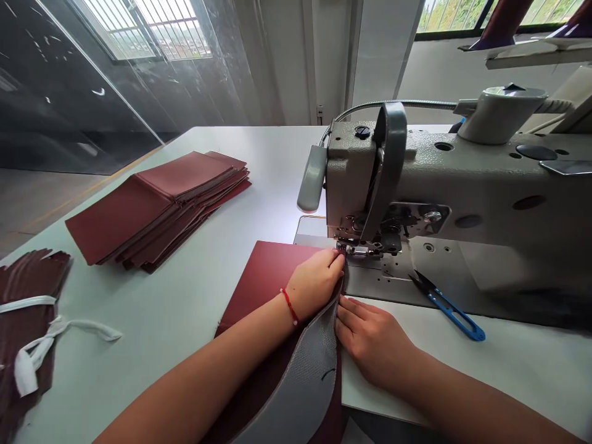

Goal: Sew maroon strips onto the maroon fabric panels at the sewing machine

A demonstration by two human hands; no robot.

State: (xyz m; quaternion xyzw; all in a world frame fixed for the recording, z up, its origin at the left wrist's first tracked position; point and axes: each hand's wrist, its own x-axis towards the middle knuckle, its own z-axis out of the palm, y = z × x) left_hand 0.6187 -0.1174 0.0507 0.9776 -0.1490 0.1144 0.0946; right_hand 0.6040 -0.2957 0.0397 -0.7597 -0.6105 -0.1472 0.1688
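A dark red leatherette panel (263,277) lies flat on the white table (185,308), its edge fed under the presser foot (356,248) of a grey industrial sewing machine (462,191). My left hand (317,283) presses on the panel right beside the foot, fingers curled together on the material. A flap showing its grey woven backing (309,370) curls up between my hands. My right hand (370,336) pinches that flap's edge from the right, on the machine bed.
A stack of red cut panels (157,206) lies at the left middle. A tied bundle of dark strips (28,308) sits at the left edge. Blue thread snips (451,308) rest on the machine bed. A lamp (312,179) hangs beside the machine head.
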